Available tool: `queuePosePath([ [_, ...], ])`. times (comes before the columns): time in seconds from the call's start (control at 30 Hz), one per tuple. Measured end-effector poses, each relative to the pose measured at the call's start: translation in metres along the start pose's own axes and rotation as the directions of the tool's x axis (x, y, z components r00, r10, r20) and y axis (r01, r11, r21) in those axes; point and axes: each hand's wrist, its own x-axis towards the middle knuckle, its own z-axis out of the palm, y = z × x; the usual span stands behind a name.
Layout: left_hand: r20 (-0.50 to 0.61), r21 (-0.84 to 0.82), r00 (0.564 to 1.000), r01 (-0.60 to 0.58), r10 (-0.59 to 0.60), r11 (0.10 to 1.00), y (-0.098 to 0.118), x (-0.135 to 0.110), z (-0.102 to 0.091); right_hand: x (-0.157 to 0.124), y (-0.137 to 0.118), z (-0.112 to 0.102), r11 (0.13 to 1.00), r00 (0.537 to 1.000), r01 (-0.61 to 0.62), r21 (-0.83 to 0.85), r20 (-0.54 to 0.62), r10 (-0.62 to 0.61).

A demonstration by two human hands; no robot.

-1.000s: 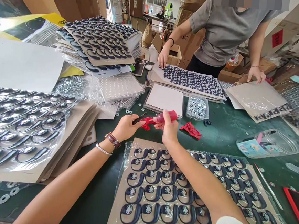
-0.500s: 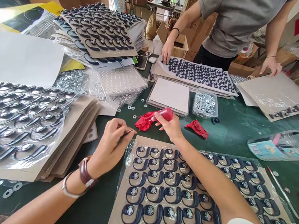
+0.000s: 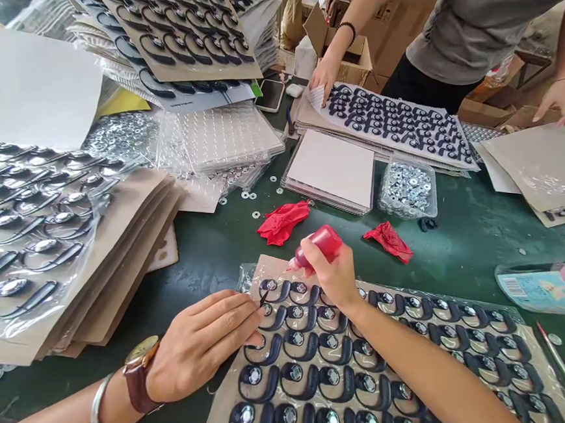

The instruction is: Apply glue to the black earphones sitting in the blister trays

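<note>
My right hand (image 3: 334,271) is wrapped round a small red squeeze bottle (image 3: 323,242), tilted down to the left. Its thin nozzle points at the top left corner of a brown card sheet (image 3: 267,266). On that sheet, under clear film, sit rows of black hook-shaped pieces (image 3: 293,376), each with a shiny round disc. My left hand (image 3: 208,342) lies at the sheet's left edge, fingers closed on what look like dark pointed tweezers (image 3: 265,296). Only their tip shows, touching or just above the first piece of the top row.
Stacked sheets of similar pieces (image 3: 20,243) stand at left and behind. Beyond the bottle lie red crumpled cloths (image 3: 284,222), white cards (image 3: 332,168) and a clear tub of metal washers (image 3: 408,189). Across the table, a co-worker's hand (image 3: 325,78) holds the edge of another loaded sheet.
My left hand has come down and right, bringing the pointed tip over the sheet's top left piece. The red bottle has moved nearer the sheet, nozzle lowered. The view has shifted slightly.
</note>
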Motion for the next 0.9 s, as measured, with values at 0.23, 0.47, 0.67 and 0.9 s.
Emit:
queuePosePath([
  [0.23, -0.011, -0.022, 1.0, 0.005, -0.005, 1.0, 0.001, 0.007, 0.003, -0.002, 0.0, 0.002, 1.0, 0.997, 0.017, -0.013, 0.074, -0.016],
  [0.47, -0.046, 0.016, 0.999, -0.016, 0.017, 1.0, 0.006, 0.014, 0.002, -0.004, 0.006, 0.0, 0.978, 0.989, 0.071, -0.198, 0.143, -0.043],
  [0.67, -0.048, 0.026, 0.999, -0.01, 0.011, 1.0, 0.007, 0.012, 0.002, -0.008, 0.003, 0.0, 0.911, 0.982, 0.16, -0.379, 0.156, -0.107],
  [0.9, -0.077, 0.018, 0.997, -0.01, 0.011, 1.0, 0.008, 0.017, 0.001, -0.011, 0.0, 0.0, 0.87, 0.979, 0.205, -0.449, 0.111, -0.173],
])
